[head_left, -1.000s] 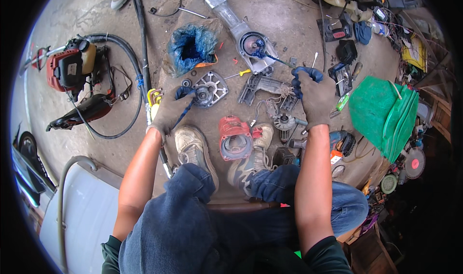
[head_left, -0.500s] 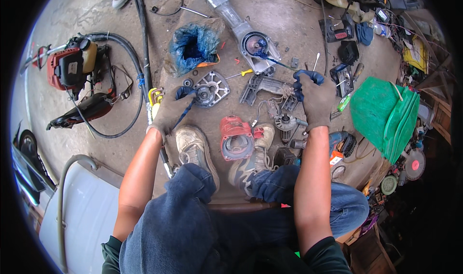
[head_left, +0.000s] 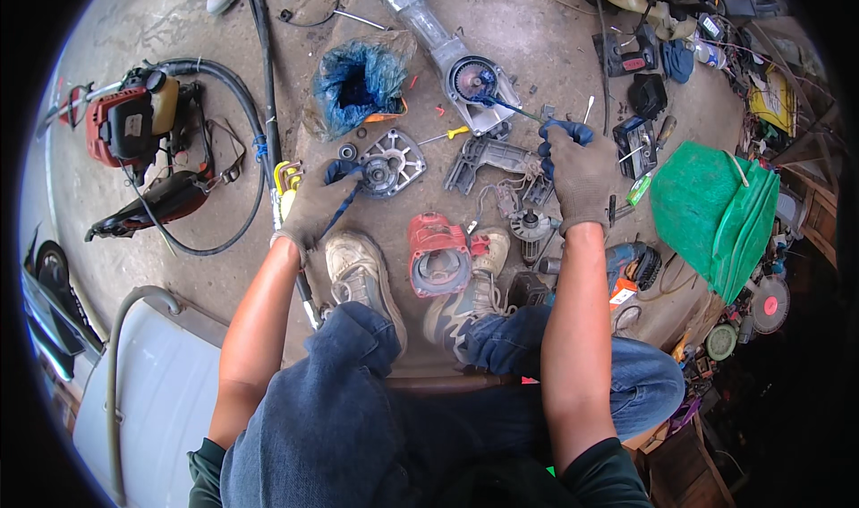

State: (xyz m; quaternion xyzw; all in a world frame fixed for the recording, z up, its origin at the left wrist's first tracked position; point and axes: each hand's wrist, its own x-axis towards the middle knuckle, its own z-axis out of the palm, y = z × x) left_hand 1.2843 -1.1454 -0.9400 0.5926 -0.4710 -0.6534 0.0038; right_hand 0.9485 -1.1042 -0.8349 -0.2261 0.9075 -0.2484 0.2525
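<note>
In my right hand (head_left: 577,170), gloved with blue-smeared fingers, is a thin stick (head_left: 526,114) coated in blue grease. Its far end reaches the round gear (head_left: 472,80) inside a grey metal gear housing (head_left: 490,114). My left hand (head_left: 324,195), in a matching glove, has thumb and forefinger brought together at the left rim of a round-centred metal cover plate (head_left: 399,161); the exact contact is partly hidden. Beyond it stands an open plastic bag (head_left: 333,70) smeared with blue grease. A red tool housing (head_left: 438,250) rests between my shoes.
A yellow-handled screwdriver (head_left: 456,132) lies beside grey casing halves (head_left: 483,162) and a motor armature (head_left: 530,226). Left are a red engine unit (head_left: 121,128) and a black hose (head_left: 242,92). Green folded sheets (head_left: 711,213) and assorted parts crowd the right.
My right hand has shifted slightly left and up, and the stick's greasy end has moved at the gear. My left hand is nearly still.
</note>
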